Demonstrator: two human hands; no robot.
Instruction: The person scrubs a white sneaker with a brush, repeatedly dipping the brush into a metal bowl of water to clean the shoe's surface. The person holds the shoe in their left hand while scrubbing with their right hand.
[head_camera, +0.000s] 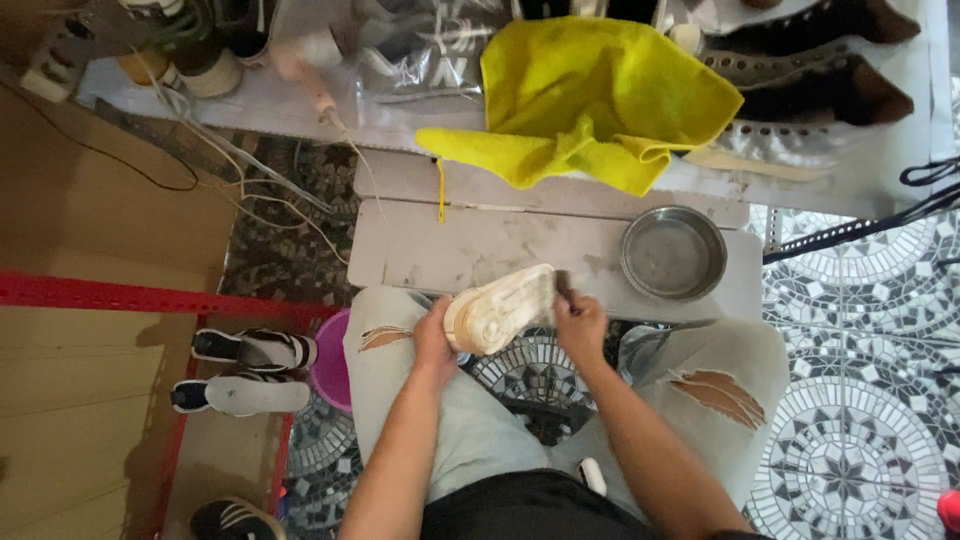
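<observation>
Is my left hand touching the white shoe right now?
Touching. The head view shows the left hand wrapped around the heel end of the white shoe, no gap.

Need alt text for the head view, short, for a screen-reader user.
Seen from above, a seated person's left hand holds a pale shoe sole-up over their lap while the right hand works a small brush against it. Ahead, a low white bench carries a metal bowl, with a yellow cloth behind.
</observation>
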